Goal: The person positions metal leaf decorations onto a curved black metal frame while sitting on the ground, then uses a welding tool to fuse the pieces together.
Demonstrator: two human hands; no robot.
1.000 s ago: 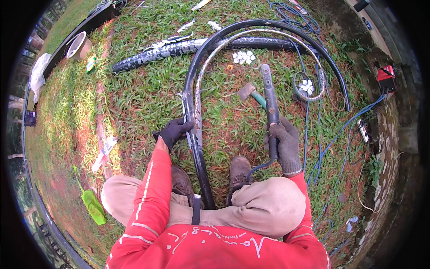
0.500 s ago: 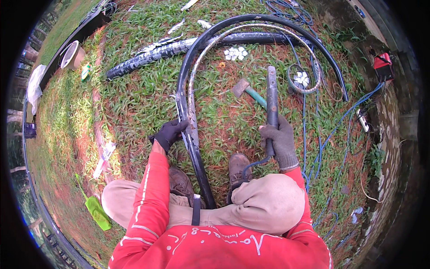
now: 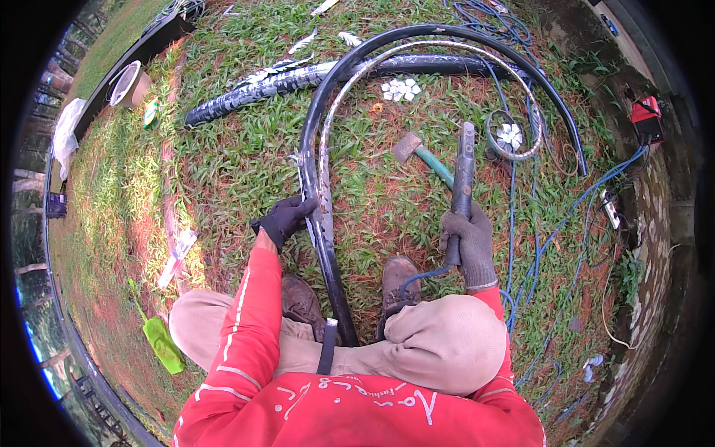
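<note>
In my right hand (image 3: 471, 242), in a grey knit glove, is a welding electrode holder (image 3: 463, 167); its fingers wrap the dark handle. The holder stands nearly upright in the picture, and a blue cable runs from its lower end toward my right boot. I see no rod in its jaw. My left hand (image 3: 287, 218), in a black glove, has its fingers bent against the left side of a large curved black pipe (image 3: 325, 249). The pipe's lower end lies between my boots. A thinner, worn metal hoop (image 3: 325, 141) follows inside the curve.
A hammer (image 3: 432, 162) with a green handle lies just beyond the holder. A straight scuffed black pipe (image 3: 246, 100) crosses behind. White petal-shaped pieces (image 3: 401, 89) lie on the grass. At the right stand a red-and-black machine (image 3: 646, 119) and blue cables (image 3: 555, 235) near a wall.
The whole view has shifted slightly, with the scene now a little lower and further right. The electrode holder leans slightly more to the right; both hands keep their holds.
</note>
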